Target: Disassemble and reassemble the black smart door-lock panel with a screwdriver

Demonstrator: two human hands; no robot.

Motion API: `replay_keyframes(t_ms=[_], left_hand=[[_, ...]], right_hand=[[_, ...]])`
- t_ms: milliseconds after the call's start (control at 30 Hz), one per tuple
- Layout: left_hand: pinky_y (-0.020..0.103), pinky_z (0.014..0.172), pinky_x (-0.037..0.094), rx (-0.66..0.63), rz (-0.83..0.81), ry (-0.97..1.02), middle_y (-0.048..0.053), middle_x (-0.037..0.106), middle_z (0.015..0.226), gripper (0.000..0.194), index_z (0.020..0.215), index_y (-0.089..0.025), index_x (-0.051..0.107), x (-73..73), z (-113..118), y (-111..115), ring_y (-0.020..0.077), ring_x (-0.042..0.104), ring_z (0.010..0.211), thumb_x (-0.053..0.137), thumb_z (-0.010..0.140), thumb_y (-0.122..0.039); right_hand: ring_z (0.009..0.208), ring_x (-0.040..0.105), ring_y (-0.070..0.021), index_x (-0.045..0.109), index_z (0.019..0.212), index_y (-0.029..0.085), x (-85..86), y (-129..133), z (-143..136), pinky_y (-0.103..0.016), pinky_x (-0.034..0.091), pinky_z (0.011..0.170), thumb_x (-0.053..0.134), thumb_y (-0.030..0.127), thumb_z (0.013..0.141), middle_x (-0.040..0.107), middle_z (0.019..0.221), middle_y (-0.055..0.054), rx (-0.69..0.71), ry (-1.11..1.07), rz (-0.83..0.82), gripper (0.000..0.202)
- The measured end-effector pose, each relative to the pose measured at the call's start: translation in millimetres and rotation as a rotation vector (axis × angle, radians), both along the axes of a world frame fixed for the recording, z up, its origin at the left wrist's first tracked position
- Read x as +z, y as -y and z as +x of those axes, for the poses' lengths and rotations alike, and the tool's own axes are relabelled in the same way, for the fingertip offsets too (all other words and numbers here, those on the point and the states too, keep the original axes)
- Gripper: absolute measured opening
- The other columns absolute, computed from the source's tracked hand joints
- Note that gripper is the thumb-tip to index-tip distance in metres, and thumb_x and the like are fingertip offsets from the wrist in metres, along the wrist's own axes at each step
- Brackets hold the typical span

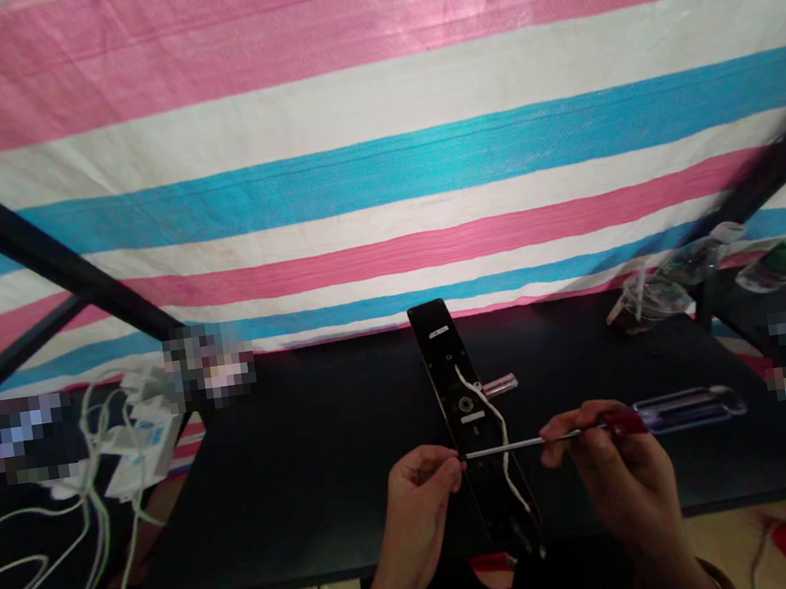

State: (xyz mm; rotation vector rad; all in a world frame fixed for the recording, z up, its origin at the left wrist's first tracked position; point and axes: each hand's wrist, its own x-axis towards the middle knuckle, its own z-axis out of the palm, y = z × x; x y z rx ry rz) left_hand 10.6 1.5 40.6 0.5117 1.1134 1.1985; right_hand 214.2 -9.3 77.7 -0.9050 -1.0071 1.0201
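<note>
My right hand (615, 468) grips a screwdriver (690, 409), whose clear purplish handle with a red front part points right. Its thin metal shaft runs left above a long black panel. At the shaft's tip, the thumb and fingers of my left hand (423, 493) are pinched together; anything small between them is hidden. The black panel (479, 428) lies lengthwise on the table below both hands, with pale labels, a round fitting and small holes. A white cable (492, 404) trails along it toward me. A small clear-and-pink piece (500, 385) lies beside its right edge.
The black table (300, 471) backs onto a striped plastic sheet (378, 180). At left are tangled white cables (95, 508) and a white box (143, 458). A clear plastic cup (654, 299) and a bottle (784, 264) are at back right. Black frame bars (45, 244) rise on both sides.
</note>
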Motion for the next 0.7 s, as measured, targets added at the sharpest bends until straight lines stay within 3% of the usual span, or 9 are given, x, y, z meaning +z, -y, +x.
replay_keyframes(t_ms=[133, 333, 467, 600, 700], left_hand=[[0.019, 0.058, 0.046, 0.036, -0.037, 0.12, 0.002, 0.067, 0.061, 0.036, 0.066, -0.014, 0.075, 6.6, 0, 2, 0.0081, 0.056, 0.058, 0.098, 0.047, -0.035], [0.019, 0.055, 0.043, -0.194, -0.052, 0.086, 0.002, 0.067, 0.061, 0.031, 0.062, -0.012, 0.072, 5.8, -12, 15, 0.0089, 0.056, 0.056, 0.097, 0.048, -0.024], [0.019, 0.061, 0.048, -0.06, -0.145, 0.306, 0.001, 0.068, 0.069, 0.037, 0.069, -0.014, 0.07, -4.5, -6, 28, 0.0092, 0.06, 0.063, 0.099, 0.048, -0.025], [0.018, 0.061, 0.05, 0.033, -0.221, 0.621, -0.001, 0.066, 0.071, 0.035, 0.074, -0.016, 0.071, -11.0, 3, 24, 0.008, 0.061, 0.064, 0.098, 0.054, -0.023], [0.016, 0.059, 0.049, 0.115, -0.222, 0.804, -0.002, 0.06, 0.067, 0.016, 0.078, -0.017, 0.071, -9.5, 9, 10, 0.0058, 0.058, 0.06, 0.086, 0.074, -0.022]], right_hand=[[0.07, 0.074, -0.018, 0.061, 0.096, 0.023, 21.3, 9, 7, -0.03, 0.062, 0.07, 0.059, 0.03, 0.099, 0.077, 0.091, -0.007, 0.083, 0.134, 0.037, 0.008], [0.088, 0.076, -0.0232, 0.071, 0.103, 0.026, 59.1, 23, 35, -0.03, 0.063, 0.076, 0.06, 0.033, 0.097, 0.078, 0.097, -0.01, 0.377, 0.46, -0.021, 0.014], [0.081, 0.077, -0.0201, 0.074, 0.101, 0.03, 65.5, 24, 30, -0.025, 0.061, 0.071, 0.068, 0.034, 0.093, 0.079, 0.095, -0.007, 0.548, 0.464, 0.124, 0.01], [0.081, 0.077, -0.0182, 0.074, 0.099, 0.027, 55.1, 20, 4, -0.023, 0.061, 0.074, 0.067, 0.034, 0.094, 0.078, 0.094, -0.006, 0.429, 0.389, 0.157, 0.011], [0.082, 0.077, -0.0173, 0.072, 0.099, 0.027, 39.5, 18, -17, -0.023, 0.062, 0.075, 0.065, 0.033, 0.096, 0.079, 0.097, -0.005, 0.287, 0.333, 0.163, 0.01]])
